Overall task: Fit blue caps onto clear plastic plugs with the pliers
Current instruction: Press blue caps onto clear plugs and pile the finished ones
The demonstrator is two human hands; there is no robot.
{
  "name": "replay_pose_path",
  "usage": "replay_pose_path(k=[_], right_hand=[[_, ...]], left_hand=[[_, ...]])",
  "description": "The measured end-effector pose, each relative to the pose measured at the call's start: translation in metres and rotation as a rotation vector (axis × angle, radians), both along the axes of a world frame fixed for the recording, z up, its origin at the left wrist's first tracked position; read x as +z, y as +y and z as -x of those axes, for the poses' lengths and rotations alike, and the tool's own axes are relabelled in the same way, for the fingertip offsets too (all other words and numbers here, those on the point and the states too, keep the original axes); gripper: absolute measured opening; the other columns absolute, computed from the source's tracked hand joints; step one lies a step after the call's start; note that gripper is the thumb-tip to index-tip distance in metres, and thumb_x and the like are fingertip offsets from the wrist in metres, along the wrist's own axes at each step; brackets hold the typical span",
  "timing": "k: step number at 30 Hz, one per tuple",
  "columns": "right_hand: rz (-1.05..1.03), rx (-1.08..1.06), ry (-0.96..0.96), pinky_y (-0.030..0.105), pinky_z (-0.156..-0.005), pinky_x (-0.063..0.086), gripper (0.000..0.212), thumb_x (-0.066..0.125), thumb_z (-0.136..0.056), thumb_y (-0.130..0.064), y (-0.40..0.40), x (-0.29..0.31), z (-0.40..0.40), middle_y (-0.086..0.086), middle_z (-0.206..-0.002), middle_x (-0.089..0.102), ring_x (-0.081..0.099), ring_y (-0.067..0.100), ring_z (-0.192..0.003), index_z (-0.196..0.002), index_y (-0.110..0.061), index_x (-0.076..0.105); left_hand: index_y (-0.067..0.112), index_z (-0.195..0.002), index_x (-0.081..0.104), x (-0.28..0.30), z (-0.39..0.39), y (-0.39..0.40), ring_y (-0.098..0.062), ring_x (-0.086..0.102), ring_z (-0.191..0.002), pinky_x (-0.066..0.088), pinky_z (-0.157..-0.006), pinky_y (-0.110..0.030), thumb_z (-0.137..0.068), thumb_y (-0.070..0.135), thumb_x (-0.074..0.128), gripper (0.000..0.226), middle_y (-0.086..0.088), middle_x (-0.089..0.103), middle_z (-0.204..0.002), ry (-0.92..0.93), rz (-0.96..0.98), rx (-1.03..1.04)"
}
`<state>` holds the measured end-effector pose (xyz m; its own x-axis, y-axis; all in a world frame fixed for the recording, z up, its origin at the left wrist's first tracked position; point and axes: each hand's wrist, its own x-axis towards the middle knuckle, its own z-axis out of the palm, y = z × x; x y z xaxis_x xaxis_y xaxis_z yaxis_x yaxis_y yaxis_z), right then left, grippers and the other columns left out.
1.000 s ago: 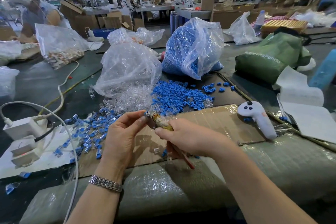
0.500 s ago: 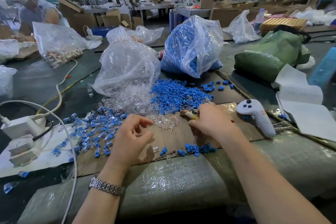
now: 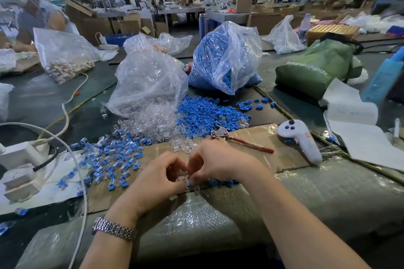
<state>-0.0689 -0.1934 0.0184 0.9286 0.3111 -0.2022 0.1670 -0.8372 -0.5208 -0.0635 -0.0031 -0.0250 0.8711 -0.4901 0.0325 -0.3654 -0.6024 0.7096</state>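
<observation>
Table: green work surface (image 3: 328, 192) wrapped in film, a sheet of cardboard (image 3: 282, 155) lying flat on it.
Bags: clear bag of clear plugs (image 3: 148, 81) left of centre, bag of blue caps (image 3: 220, 59) just right of it, both spilling toward the cardboard.
Loose heaps: blue caps (image 3: 203, 116) piled beside clear plugs (image 3: 157, 120); capped pieces (image 3: 113, 155) scattered on the left.
Pliers: pliers (image 3: 238, 138) lie flat on the cardboard, red handles pointing right, beyond the hands and touched by neither.
Left hand: left hand (image 3: 153, 179), fingers curled, pinching a small clear plug (image 3: 182, 178) at the cardboard's near edge.
Right hand: right hand (image 3: 218, 162), fingertips meeting the left at that plug; what it pinches, I can't tell.
Small caps: a few blue ones (image 3: 220, 182) just under the right hand.
</observation>
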Motion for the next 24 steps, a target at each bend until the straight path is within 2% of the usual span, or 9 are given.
replay_pose_path(k=[2, 4, 10, 13, 15, 17, 21, 22, 24], right_hand=[[0.049, 0.016, -0.017, 0.047, -0.098, 0.047, 0.011, 0.084, -0.081, -0.028, 0.004, -0.001, 0.0, -0.009, -0.089, 0.072, 0.064, 0.015, -0.093, -0.088, -0.025, 0.076], [0.06, 0.018, -0.032, 0.043, -0.093, 0.052, 0.01, 0.084, -0.082, -0.027, 0.005, -0.003, 0.0, -0.005, -0.093, 0.074, 0.065, 0.017, -0.094, -0.087, -0.027, 0.075], [-0.012, 0.004, -0.081, 0.029, -0.076, 0.057, 0.006, 0.074, -0.092, -0.024, -0.001, -0.009, -0.007, -0.003, -0.094, 0.072, 0.067, 0.011, -0.084, -0.092, -0.019, 0.072], [-0.119, -0.088, -0.16, 0.022, -0.075, 0.052, 0.005, 0.072, -0.094, -0.021, -0.007, -0.009, -0.013, -0.006, -0.091, 0.069, 0.064, 0.008, -0.083, -0.095, -0.017, 0.069], [-0.22, -0.17, -0.226, 0.018, -0.07, 0.049, 0.007, 0.076, -0.092, -0.021, -0.009, -0.01, -0.015, -0.009, -0.086, 0.068, 0.062, 0.003, -0.079, -0.094, -0.018, 0.07], [-0.354, -0.237, -0.272, 0.019, -0.072, 0.053, 0.007, 0.078, -0.089, -0.021, -0.01, -0.012, -0.016, -0.007, -0.083, 0.071, 0.065, 0.003, -0.077, -0.091, -0.02, 0.071], [-0.64, -0.363, -0.342, 0.019, -0.074, 0.057, 0.005, 0.079, -0.089, -0.015, -0.012, -0.019, -0.02, -0.004, -0.08, 0.074, 0.068, 0.006, -0.075, -0.09, -0.019, 0.076], [-0.708, -0.383, -0.346, 0.018, -0.075, 0.056, 0.007, 0.078, -0.089, -0.013, -0.012, -0.022, -0.021, -0.004, -0.081, 0.074, 0.068, 0.004, -0.075, -0.092, -0.019, 0.077], [-0.781, -0.401, -0.363, 0.016, -0.079, 0.054, 0.011, 0.076, -0.091, -0.009, -0.012, -0.029, -0.021, -0.006, -0.086, 0.075, 0.068, 0.001, -0.08, -0.096, -0.018, 0.078]], left_hand=[[0.025, -0.093, 0.063, 0.0, 0.0, 0.0, -0.013, 0.054, -0.078, 0.047, -0.071, -0.018, -0.083, 0.026, 0.077, 0.017, 0.002, 0.059, -0.094, -0.048, -0.013, 0.019], [0.026, -0.091, 0.065, 0.0, -0.001, 0.001, -0.009, 0.055, -0.078, 0.047, -0.072, -0.015, -0.085, 0.019, 0.077, 0.014, 0.003, 0.059, -0.093, -0.08, -0.032, 0.037], [0.03, -0.1, 0.068, 0.003, -0.003, 0.003, 0.002, 0.064, -0.084, 0.052, -0.077, -0.014, -0.091, 0.028, 0.073, 0.01, 0.013, 0.068, -0.094, -0.096, -0.063, 0.108], [0.033, -0.107, 0.07, 0.006, -0.007, 0.001, 0.003, 0.067, -0.081, 0.054, -0.071, -0.013, -0.094, 0.023, 0.07, 0.017, 0.01, 0.073, -0.092, -0.079, 0.101, 0.198], [0.029, -0.106, 0.073, 0.008, -0.012, -0.002, 0.0, 0.072, -0.083, 0.056, -0.069, -0.014, -0.095, 0.018, 0.07, 0.017, 0.007, 0.078, -0.09, 0.045, 0.292, 0.245], [0.02, -0.107, 0.074, 0.011, -0.018, -0.007, -0.011, 0.076, -0.091, 0.061, -0.077, -0.022, -0.089, 0.018, 0.074, 0.017, 0.002, 0.08, -0.094, 0.199, 0.487, 0.249], [0.012, -0.095, 0.079, 0.015, -0.032, -0.019, -0.026, 0.075, -0.098, 0.059, -0.089, -0.035, -0.067, 0.023, 0.084, 0.03, -0.014, 0.078, -0.103, 0.341, 0.81, 0.324], [0.013, -0.093, 0.08, 0.014, -0.034, -0.022, -0.025, 0.073, -0.093, 0.058, -0.087, -0.036, -0.067, 0.022, 0.084, 0.028, -0.015, 0.077, -0.103, 0.378, 0.862, 0.346], [0.015, -0.091, 0.081, 0.011, -0.037, -0.025, -0.016, 0.066, -0.073, 0.058, -0.068, -0.028, -0.068, 0.018, 0.084, 0.023, -0.011, 0.076, -0.096, 0.447, 0.948, 0.355]])
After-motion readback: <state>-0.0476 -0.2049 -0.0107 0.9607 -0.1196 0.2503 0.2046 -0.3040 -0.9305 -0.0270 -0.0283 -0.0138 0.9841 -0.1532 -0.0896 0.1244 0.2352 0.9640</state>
